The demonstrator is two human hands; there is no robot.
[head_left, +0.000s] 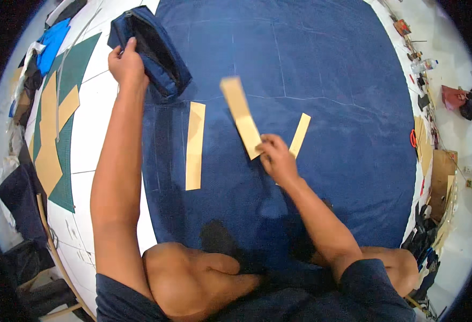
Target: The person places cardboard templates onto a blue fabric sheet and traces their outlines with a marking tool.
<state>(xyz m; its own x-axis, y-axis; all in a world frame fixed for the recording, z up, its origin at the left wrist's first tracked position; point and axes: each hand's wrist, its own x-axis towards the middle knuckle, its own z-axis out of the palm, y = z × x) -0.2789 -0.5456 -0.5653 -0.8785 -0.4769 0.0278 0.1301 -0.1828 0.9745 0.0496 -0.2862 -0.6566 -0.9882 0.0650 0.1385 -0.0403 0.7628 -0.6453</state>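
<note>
Landmark: blue cloth [354,161] spread on floor. Chalk lines [284,97] cross its upper half, pale and thin; any lettering among them too faint to make out.

Left hand [127,65], over cloth's upper left edge: closed on the rim of a dark blue pouch [167,60], thumb inside, pouch mouth gaping.

Right hand [279,160], over cloth's middle: thumb and fingers pinched together on the near end of a tan card strip [240,115]; far end blurred.

Also on cloth: second strip [195,147], left of middle; narrower strip [301,133], right of middle, partly behind right hand.

Beyond cloth's right edge: clear bottle [425,65], its markings too small to read; red-handled scissors [413,138].
</note>
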